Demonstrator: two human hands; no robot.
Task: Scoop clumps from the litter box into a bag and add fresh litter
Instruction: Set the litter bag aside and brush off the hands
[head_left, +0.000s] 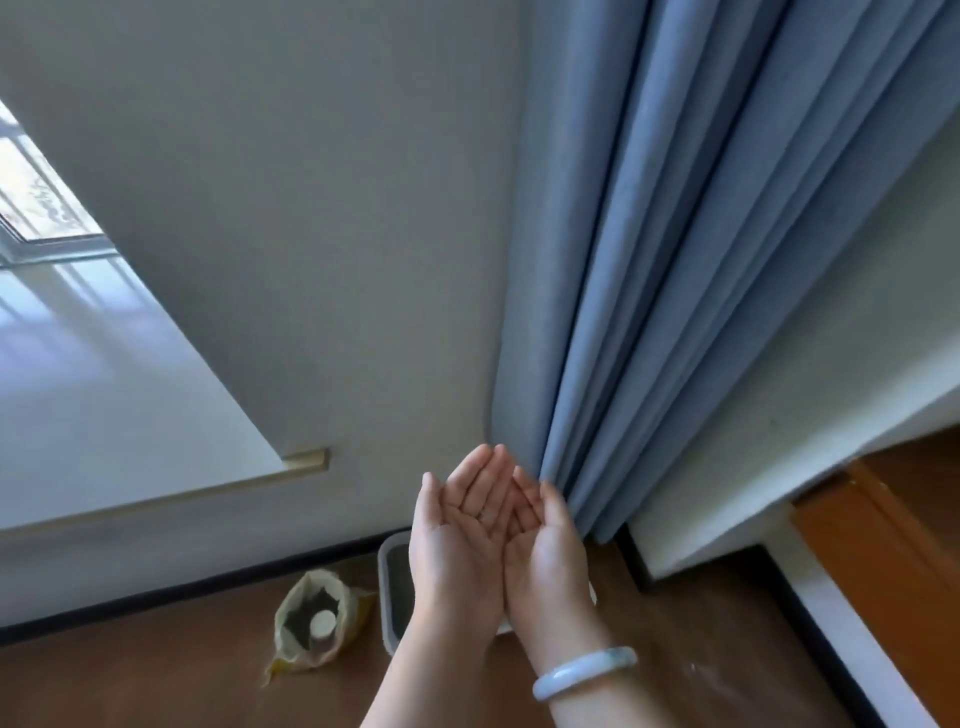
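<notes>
Both hands are held up at the lower centre of the frame, palms up and edges touching. The left hand (457, 530) and the right hand (545, 545) have straight, relaxed fingers and hold nothing. A pale jade-coloured bangle (582, 670) sits on the right wrist. The grey-rimmed plastic litter box (387, 582) lies directly behind and below the hands on the brown wooden floor (156, 675), against the wall. Only its left rim shows, running roughly top to bottom of the frame; the hands hide the rest. Just left of it stands the yellowish open bag of litter (304, 597), with a white round object (323, 622) inside. The left hand looks nearer the bag, so reaching it calls for a move down and leftward. No scoop is visible.
</notes>
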